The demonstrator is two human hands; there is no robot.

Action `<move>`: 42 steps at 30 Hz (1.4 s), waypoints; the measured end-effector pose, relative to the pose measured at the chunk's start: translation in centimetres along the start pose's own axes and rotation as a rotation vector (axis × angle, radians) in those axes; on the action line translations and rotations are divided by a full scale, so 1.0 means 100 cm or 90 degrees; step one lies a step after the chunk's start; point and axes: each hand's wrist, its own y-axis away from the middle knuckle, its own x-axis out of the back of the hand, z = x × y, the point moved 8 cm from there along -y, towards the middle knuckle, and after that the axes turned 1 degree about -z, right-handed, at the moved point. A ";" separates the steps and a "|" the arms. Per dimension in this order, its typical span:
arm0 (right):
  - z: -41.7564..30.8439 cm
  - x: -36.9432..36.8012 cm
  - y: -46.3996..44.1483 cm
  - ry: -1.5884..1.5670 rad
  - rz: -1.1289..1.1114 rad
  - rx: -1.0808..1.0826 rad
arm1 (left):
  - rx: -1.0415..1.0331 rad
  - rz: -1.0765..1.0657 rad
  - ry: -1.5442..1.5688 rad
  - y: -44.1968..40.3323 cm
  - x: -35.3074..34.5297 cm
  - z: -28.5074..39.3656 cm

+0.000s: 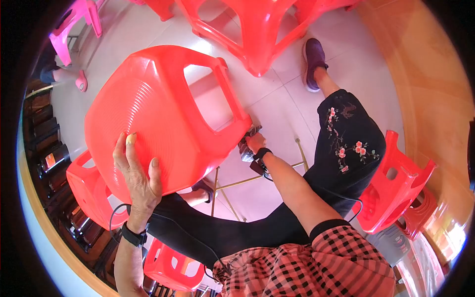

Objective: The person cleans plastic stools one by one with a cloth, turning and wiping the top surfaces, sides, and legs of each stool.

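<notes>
A large red plastic stool [158, 114] is tilted in front of me, its ribbed seat turned towards me and its open-framed side to the right. My left hand [138, 180] lies on the seat near the lower left edge with fingers stretched out, a yellowish wrap on one fingertip. At the stool's right lower corner, my right hand [255, 142] is closed on a crumpled, dark, shiny thing [246, 150], perhaps a cloth or plastic bag. It is at or very close to the leg's end; whether it touches is unclear.
More red stools stand at the top [262, 29], left [91, 190], right [396, 188] and below [173, 267]. A thin metal frame [257, 179] is between my legs. Shelves with dark jars [54, 158] line the left. Another person's foot in a pink shoe [81, 80] shows upper left.
</notes>
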 end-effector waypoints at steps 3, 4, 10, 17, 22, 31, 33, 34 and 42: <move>-0.013 0.002 0.012 -0.040 0.008 -0.039 | -0.007 0.000 -0.013 0.000 0.002 0.000; -0.016 0.001 0.013 -0.020 -0.004 -0.053 | -0.006 -0.004 -0.017 -0.001 0.002 0.001; -0.059 0.010 0.031 0.098 -0.032 0.198 | -0.017 0.006 0.005 -0.008 0.004 0.003; -0.095 0.024 0.079 -0.054 -0.313 0.195 | -0.053 0.066 0.017 -0.009 0.004 0.001; -0.126 0.061 0.147 -0.267 -0.394 0.073 | -0.055 0.093 0.010 -0.007 0.003 -0.001; -0.208 0.139 0.284 -0.263 -0.387 0.308 | -0.076 0.115 -0.010 -0.007 0.001 -0.001; -0.233 0.164 0.304 -0.423 -0.318 0.558 | -0.079 0.113 -0.007 -0.007 0.002 0.000; -0.239 0.178 0.306 -0.428 -0.305 0.583 | -0.084 0.114 -0.005 -0.006 0.002 0.001; -0.181 0.158 0.216 -0.447 -0.201 0.494 | -0.081 0.094 -0.008 -0.005 0.002 0.000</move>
